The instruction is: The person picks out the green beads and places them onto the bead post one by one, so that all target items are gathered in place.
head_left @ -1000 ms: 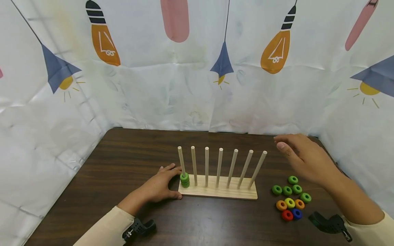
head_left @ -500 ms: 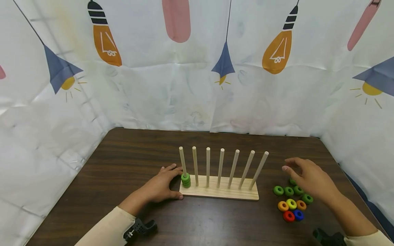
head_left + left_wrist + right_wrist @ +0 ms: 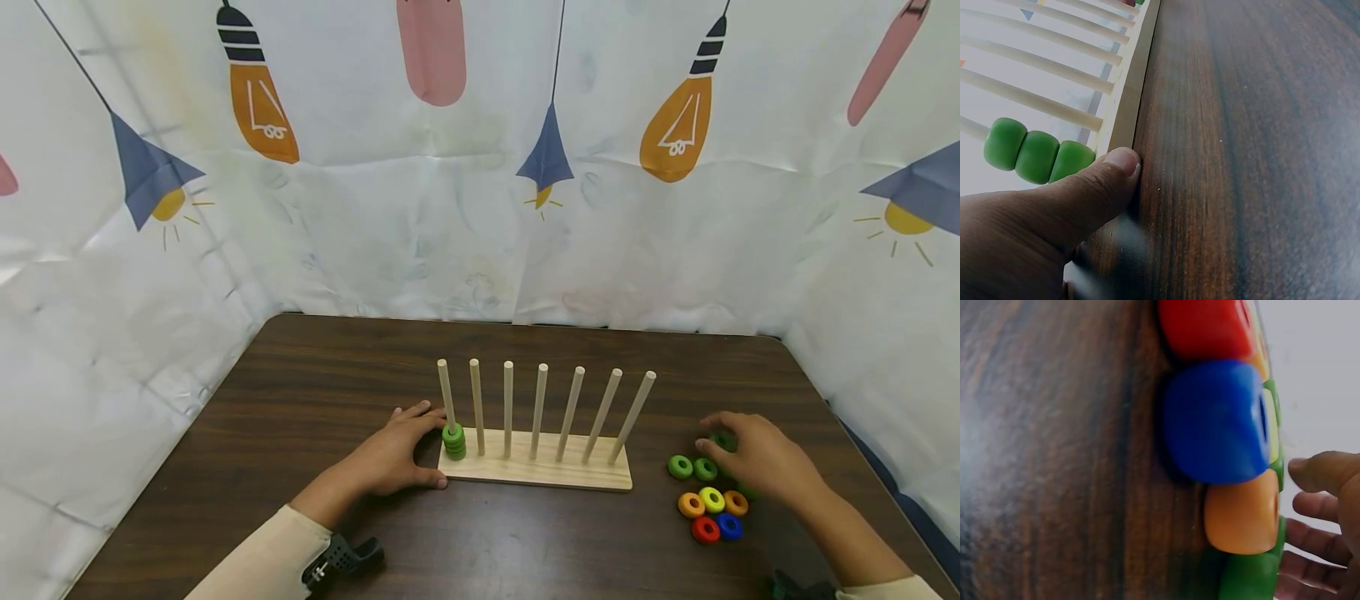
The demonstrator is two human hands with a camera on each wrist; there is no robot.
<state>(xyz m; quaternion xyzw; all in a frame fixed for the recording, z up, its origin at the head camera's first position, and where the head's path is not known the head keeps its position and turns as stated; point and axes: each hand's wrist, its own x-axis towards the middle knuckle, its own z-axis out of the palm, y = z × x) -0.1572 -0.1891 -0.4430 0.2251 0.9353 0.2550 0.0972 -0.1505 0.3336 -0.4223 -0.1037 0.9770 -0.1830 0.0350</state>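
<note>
A wooden peg board (image 3: 536, 471) with a row of upright pegs stands mid-table. Green ring beads (image 3: 454, 442) are stacked on its leftmost peg; the left wrist view shows these beads (image 3: 1037, 156) from the side. My left hand (image 3: 392, 457) grips the board's left end, thumb (image 3: 1100, 187) against the front edge and fingers reaching behind. My right hand (image 3: 768, 458) hovers over loose green beads (image 3: 705, 469), fingers loosely bent and partly hiding some. In the right wrist view its thumb (image 3: 1322, 470) and fingers are apart, with nothing seen between them.
Nearer me than the green beads lie a yellow bead (image 3: 712, 500), two orange beads (image 3: 691, 505), a red bead (image 3: 706, 530) and a blue bead (image 3: 729, 526). The dark wood-grain table (image 3: 352, 350) meets a printed white sheet (image 3: 337, 217) behind.
My right hand has come down and toward me, from beyond the loose beads to just over the green ones. My left hand keeps its place on the board.
</note>
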